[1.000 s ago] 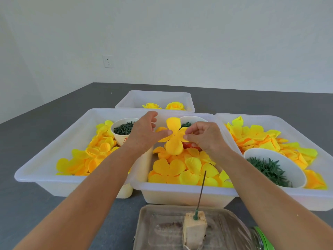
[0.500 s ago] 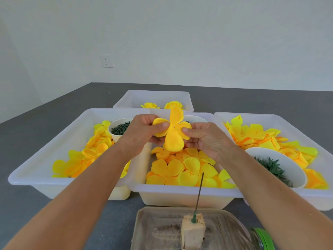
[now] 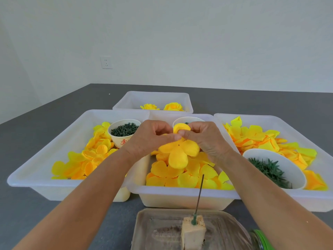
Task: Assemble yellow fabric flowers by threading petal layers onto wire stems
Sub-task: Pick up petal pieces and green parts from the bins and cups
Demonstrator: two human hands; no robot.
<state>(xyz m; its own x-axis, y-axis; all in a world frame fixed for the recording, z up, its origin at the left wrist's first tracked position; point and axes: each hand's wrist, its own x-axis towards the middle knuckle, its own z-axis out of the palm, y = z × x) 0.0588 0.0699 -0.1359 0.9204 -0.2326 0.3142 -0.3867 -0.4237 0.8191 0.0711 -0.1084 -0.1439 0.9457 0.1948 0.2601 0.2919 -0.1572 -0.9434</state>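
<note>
Both hands' grip pinching yellow petal layer (image 3: 178, 150), five-lobed

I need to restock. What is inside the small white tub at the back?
The back tub holds two finished yellow flowers. The front wall and the nearer tubs hide its floor, so anything lying flat there cannot be seen.

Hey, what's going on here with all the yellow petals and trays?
A person is putting together fabric flowers. Both hands, left hand and right hand, pinch one yellow petal layer above the middle tray of loose petals. The wire stem stands bare in a foam block in front, so this layer is not yet threaded on. Two finished flowers lie in the far tray.
</note>
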